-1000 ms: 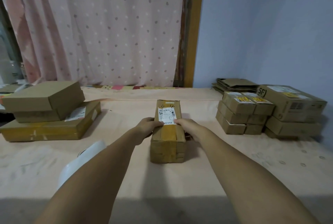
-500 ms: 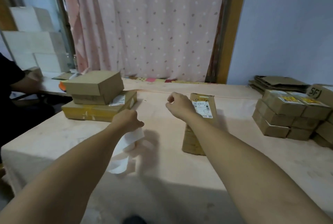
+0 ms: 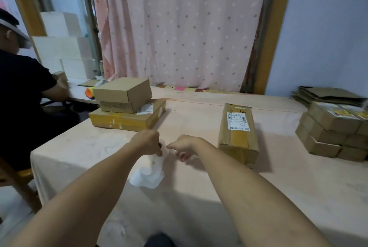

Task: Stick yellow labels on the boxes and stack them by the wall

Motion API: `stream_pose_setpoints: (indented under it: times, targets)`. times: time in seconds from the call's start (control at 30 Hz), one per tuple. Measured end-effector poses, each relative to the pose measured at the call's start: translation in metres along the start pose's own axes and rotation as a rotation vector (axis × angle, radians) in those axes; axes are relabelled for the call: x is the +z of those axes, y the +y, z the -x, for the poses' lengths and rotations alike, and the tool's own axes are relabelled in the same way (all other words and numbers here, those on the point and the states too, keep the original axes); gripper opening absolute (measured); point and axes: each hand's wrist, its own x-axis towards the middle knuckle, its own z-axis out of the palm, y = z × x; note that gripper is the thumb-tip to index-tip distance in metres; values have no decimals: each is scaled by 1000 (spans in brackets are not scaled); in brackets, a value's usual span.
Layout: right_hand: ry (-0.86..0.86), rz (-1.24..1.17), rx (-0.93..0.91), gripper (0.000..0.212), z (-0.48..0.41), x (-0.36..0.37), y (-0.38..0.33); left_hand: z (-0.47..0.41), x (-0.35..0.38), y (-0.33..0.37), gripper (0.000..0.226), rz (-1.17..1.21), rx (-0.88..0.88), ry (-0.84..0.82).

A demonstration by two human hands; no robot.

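Note:
My left hand [image 3: 147,141] grips the top of a crumpled white label strip [image 3: 148,175] that hangs down onto the table. My right hand [image 3: 182,145] is just to its right, fingers curled, its fingertips pinching at the strip's upper edge. No yellow label is visible on the strip. A long brown box [image 3: 238,133] with a white shipping label lies on the table to the right of both hands, untouched. At the far right, by the blue wall, a stack of small boxes [image 3: 320,137] carries yellow labels [image 3: 338,112] on top.
Three unlabelled boxes [image 3: 127,107] are piled at the table's back left. Flattened cardboard [image 3: 328,95] lies behind the labelled stack. A person in black [image 3: 23,91] sits past the table's left edge [image 3: 34,159], beside white boxes [image 3: 59,47]. A pink curtain hangs behind.
Both hands left the long box. My left hand picked up the white strip and my right hand came across to meet it. The view swung left.

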Motion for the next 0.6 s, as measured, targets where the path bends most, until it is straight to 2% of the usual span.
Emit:
stream_pose_setpoints:
  times: [0.1,0.2,0.27,0.37,0.47,0.53,0.6]
  targets:
    - [-23,-70,11,36,2,1,6,1,5,1,33,89,-30,-61]
    - [-53,-139,14,29,2,0,8,1,8,1,13,160,-9,-40]
    - [-44,-179,18,29,1,-2,9,-2,8,2,18,245,-3,-14]
    - [43,-274,36,44,-1,-4,10,-5,1,4,24,530,-19,57]
    - [113,-564,-33,59,-5,-11,7,-4,-10,11,18,925,-5,142]
    - [171,-798,-150,45,-2,-21,3,-3,-17,17,17,1090,31,165]
    - [198,-889,-238,25,6,-35,1,-6,-22,20,17,1163,53,172]
